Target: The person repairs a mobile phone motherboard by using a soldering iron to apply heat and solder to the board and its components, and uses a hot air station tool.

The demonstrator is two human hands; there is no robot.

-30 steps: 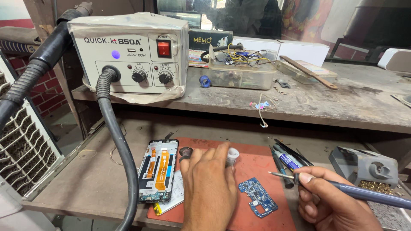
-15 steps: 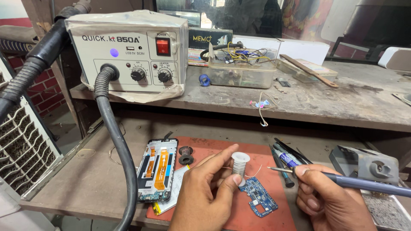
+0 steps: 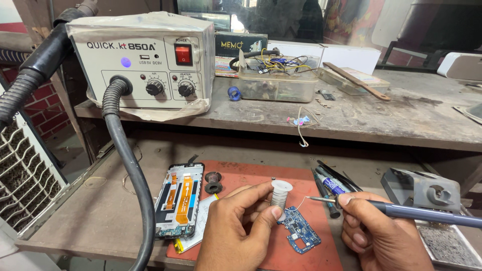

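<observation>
While pinching spool (image 3: 281, 193), left hand (image 3: 236, 233).

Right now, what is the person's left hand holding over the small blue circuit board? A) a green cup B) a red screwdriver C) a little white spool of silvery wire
C: the left hand pinches the little white spool of silvery wire above the small blue circuit board.

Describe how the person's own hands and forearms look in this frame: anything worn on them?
Both the left hand and right hand are bare: no gloves, rings, watch or bands show. No sleeve reaches the visible wrists. Fingernails on the fingers are short and unpainted. The forearms are mostly cut off by the frame edge.
</observation>
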